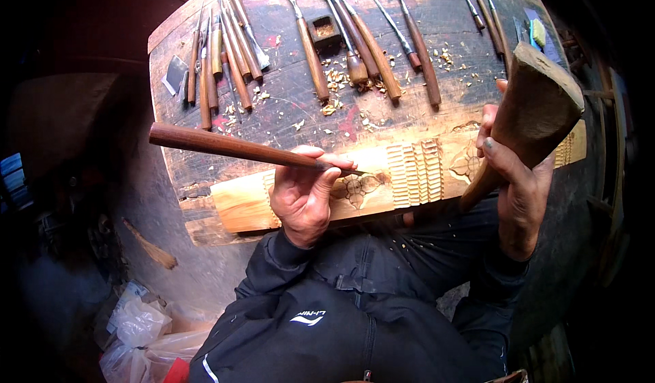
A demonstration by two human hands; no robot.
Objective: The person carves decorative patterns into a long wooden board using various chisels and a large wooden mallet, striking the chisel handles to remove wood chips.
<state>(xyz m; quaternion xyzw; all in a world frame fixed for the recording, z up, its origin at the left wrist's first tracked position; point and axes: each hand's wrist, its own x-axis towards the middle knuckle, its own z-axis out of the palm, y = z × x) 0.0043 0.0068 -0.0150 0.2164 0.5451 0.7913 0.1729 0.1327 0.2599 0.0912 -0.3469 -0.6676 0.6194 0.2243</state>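
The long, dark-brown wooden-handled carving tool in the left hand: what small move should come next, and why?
Perhaps bring the thick brown wooden mallet toward the butt of the carving tool: the right hand grips the mallet, while the left hand holds the tool with its tip near the carved flower on the pale wooden board.

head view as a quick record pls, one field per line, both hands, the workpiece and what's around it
left hand: grips a carving tool with a long brown handle
right hand: grips a wooden mallet
workpiece: pale wooden board with ridged bands and flower-like motifs
beyond board: wooden-handled tools and shavings on a worn table
lower left: clear plastic bag
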